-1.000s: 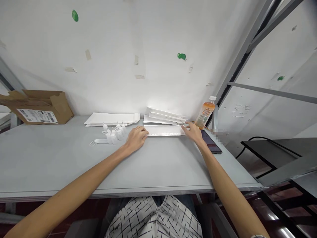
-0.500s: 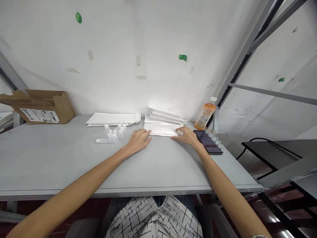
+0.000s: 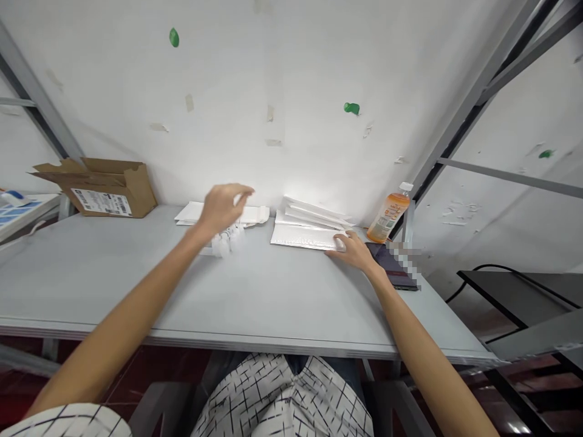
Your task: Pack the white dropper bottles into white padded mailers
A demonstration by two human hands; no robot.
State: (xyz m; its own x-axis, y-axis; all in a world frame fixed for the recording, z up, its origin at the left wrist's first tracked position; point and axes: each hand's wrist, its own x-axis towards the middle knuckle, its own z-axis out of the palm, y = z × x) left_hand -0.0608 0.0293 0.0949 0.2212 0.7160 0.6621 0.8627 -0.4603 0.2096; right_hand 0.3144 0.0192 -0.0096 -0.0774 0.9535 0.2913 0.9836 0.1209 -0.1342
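Left fingers [image 3: 245, 189] blurry, white items [image 3: 221, 246] partly hidden

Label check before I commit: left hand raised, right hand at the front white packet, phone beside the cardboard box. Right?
Phone position is wrong: the head view shows it by the orange drink bottle, not the cardboard box. Left hand raised, right hand at the front white packet: correct.

Tape-marked white wall [image 3: 228, 79], grey table [image 3: 273, 291], dark red floor [image 3: 132, 376]
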